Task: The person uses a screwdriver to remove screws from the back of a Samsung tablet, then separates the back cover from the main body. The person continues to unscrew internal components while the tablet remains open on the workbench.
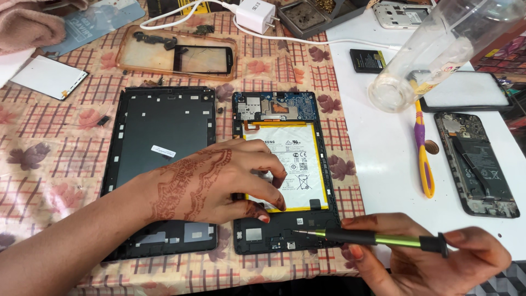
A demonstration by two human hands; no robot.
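An opened tablet (279, 230) lies face down on the table, showing a white battery (298, 159) and a blue circuit board (287, 105) at its far end. My left hand (211, 181) rests flat on the battery's left side, fingers spread, pinning the tablet down. My right hand (433, 257) grips a green and black screwdriver (372, 238) whose tip points at the tablet's lower right edge. The tablet's dark back cover (159, 131) lies just to the left, partly under my left wrist.
A clear plastic bottle (433, 49) lies tilted at top right. An opened phone (476, 164) and a purple and yellow toothbrush (422, 153) are on the white mat. A transparent case (175, 52), white charger (255, 13) and small white panel (49, 77) sit further back.
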